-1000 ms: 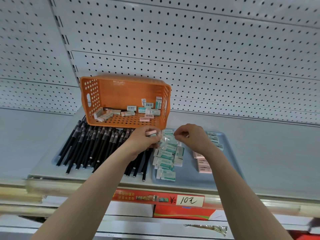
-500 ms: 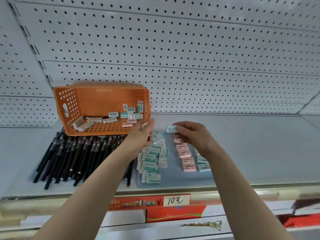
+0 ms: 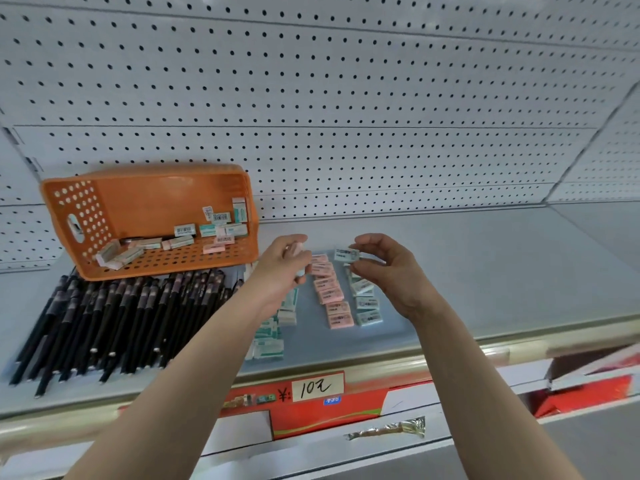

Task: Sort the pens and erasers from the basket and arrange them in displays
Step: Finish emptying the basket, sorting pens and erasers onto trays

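An orange basket (image 3: 104, 202) lies tipped on the shelf at the left, with several erasers (image 3: 180, 242) still in it. Below it many black pens (image 3: 114, 320) lie side by side. On a blue-grey tray (image 3: 308, 344) lie rows of green-white erasers (image 3: 268, 348), pink erasers (image 3: 330, 296) and light blue erasers (image 3: 365, 301). My right hand (image 3: 388, 271) pinches a light blue eraser (image 3: 345, 255) above the far end of the rows. My left hand (image 3: 282, 268) grips several erasers (image 3: 297, 249), one of them pink; most of them are hidden by the fingers.
A white pegboard wall (image 3: 346, 116) stands behind the grey shelf (image 3: 502, 265), which runs bare to the right. The shelf's front rail carries a price tag reading 10 (image 3: 317, 386). Red packaging (image 3: 581, 393) sits on the level below.
The view swung, so the basket and pens now sit further left. My right hand lifted a light blue eraser off the rows and holds it above them. My left hand kept its erasers.
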`<state>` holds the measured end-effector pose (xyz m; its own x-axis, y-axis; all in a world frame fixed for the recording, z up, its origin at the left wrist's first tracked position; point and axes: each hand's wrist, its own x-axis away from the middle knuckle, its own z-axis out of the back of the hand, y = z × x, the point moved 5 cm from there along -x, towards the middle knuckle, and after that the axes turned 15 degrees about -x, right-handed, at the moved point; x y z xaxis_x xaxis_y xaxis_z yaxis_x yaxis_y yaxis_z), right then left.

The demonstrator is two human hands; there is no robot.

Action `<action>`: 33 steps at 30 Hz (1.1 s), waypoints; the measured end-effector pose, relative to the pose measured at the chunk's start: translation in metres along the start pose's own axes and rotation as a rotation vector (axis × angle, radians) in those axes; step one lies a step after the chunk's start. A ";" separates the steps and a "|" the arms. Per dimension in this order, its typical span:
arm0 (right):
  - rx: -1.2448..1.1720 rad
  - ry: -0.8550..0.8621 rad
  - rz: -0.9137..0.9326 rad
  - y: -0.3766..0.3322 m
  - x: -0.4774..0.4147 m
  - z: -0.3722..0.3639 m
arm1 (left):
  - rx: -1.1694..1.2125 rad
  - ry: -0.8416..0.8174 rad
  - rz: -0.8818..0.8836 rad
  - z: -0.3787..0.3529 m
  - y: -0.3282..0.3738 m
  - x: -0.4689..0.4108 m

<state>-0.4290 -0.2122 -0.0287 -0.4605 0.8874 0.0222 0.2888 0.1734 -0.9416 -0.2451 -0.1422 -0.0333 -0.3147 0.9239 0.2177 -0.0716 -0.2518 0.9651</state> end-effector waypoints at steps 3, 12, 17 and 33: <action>0.014 -0.003 0.000 0.000 0.004 0.008 | -0.023 0.022 -0.038 -0.005 -0.002 0.002; 0.094 0.170 0.027 -0.013 0.006 0.048 | -0.059 0.033 0.009 -0.016 -0.008 0.005; 0.302 0.079 -0.055 -0.009 0.012 0.054 | -0.131 0.035 -0.068 -0.015 -0.014 0.009; 1.053 -0.132 0.070 0.016 0.015 0.017 | -0.209 0.012 -0.096 -0.016 -0.019 0.011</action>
<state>-0.4459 -0.2030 -0.0490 -0.5768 0.8166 -0.0205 -0.5247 -0.3896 -0.7569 -0.2623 -0.1322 -0.0517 -0.3084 0.9432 0.1233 -0.2957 -0.2183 0.9300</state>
